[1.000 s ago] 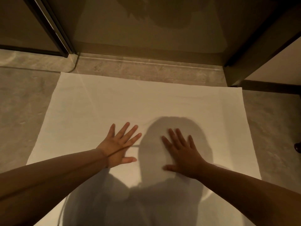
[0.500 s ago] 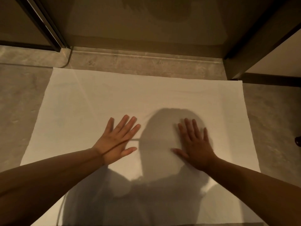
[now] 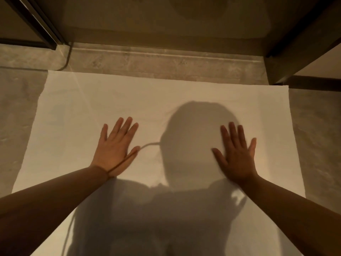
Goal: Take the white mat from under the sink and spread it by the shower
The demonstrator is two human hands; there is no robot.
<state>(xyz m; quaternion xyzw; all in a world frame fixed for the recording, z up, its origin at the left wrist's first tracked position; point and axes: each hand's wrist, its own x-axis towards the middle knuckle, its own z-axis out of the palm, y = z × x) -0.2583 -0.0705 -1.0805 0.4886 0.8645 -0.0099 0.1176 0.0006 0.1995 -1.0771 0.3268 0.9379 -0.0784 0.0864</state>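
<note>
The white mat (image 3: 114, 100) lies spread flat on the grey stone floor, its far edge close to the shower threshold. My left hand (image 3: 115, 148) rests palm down on the mat left of centre, fingers apart. My right hand (image 3: 236, 154) presses flat on the mat right of centre, fingers spread, partly in my own shadow. Neither hand holds anything. The mat's near edge is out of view below my arms.
A raised stone sill (image 3: 166, 60) runs along the shower entrance just beyond the mat. A dark metal door frame (image 3: 42, 28) stands at the left and another dark frame (image 3: 287, 58) at the right. Grey floor (image 3: 317, 145) borders the mat on both sides.
My right hand has slid rightward across the mat and my left hand has shifted slightly left and forward. The hands are now farther apart; the view has tilted a little toward the mat.
</note>
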